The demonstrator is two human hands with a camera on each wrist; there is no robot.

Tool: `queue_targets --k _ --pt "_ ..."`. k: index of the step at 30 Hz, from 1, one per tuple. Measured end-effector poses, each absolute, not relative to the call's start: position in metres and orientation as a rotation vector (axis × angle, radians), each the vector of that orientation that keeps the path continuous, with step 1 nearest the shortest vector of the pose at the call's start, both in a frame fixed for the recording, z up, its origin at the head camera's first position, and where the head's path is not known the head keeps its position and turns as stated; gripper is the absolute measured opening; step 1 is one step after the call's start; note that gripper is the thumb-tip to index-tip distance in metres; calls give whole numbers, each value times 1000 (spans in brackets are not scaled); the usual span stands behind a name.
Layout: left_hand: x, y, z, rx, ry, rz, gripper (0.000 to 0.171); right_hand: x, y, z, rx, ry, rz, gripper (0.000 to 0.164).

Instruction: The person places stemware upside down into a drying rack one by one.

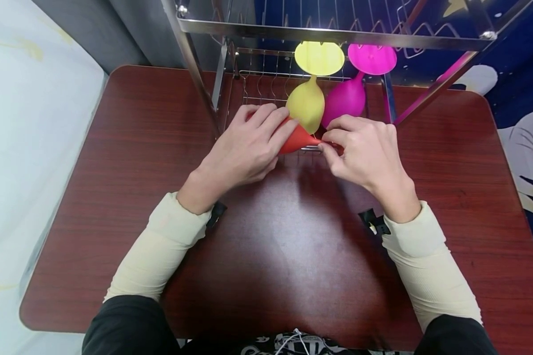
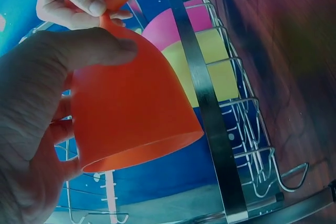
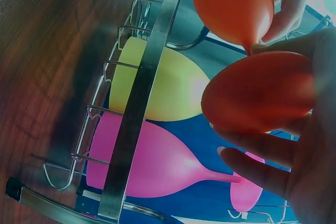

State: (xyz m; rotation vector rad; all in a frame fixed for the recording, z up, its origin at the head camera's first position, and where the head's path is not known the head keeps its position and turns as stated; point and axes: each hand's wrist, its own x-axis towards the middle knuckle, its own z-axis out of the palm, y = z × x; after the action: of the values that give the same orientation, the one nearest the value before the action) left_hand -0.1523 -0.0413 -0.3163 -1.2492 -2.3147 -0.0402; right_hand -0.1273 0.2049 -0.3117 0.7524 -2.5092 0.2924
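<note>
Both my hands hold an orange-red goblet [image 1: 295,139] at the front of a metal dish rack. My left hand [image 1: 250,145] grips its bowl, thumb along one side and fingers round the other, as the left wrist view shows. The thumb and fingers of my right hand [image 1: 366,150] pinch the thin stem beside the round foot [image 3: 254,90]. The goblet lies tilted on its side, its wide rim [image 2: 144,153] toward the left. Just behind it, a yellow goblet [image 1: 306,105] and a magenta goblet [image 1: 345,100] rest upside down in the rack, feet upward.
The two-tier wire rack [image 1: 320,33] stands at the back of a reddish-brown table [image 1: 288,266]. Its upper front bar passes above the goblets' feet, and metal posts [image 1: 193,69] rise at both sides. Behind hangs a dark blue patterned cloth [image 1: 521,98].
</note>
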Motion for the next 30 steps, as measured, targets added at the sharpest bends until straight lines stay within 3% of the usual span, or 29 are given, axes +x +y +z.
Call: queue_targets --k 7,25,27,30 --pt "-153 -44 -317 -1228 -2324 -58 56 -126 203 -311 698 -2478 466 34" --pt "-164 -53 -320 -1224 -2325 -322 56 -130 206 -299 670 -2209 965 79" --pt "-165 -54 -320 -1220 -2315 -373 54 -131 206 -297 627 -2133 1028 80" --pt "-167 -55 -320 -1218 -2289 -466 54 -131 205 -293 528 -1991 1142 66"
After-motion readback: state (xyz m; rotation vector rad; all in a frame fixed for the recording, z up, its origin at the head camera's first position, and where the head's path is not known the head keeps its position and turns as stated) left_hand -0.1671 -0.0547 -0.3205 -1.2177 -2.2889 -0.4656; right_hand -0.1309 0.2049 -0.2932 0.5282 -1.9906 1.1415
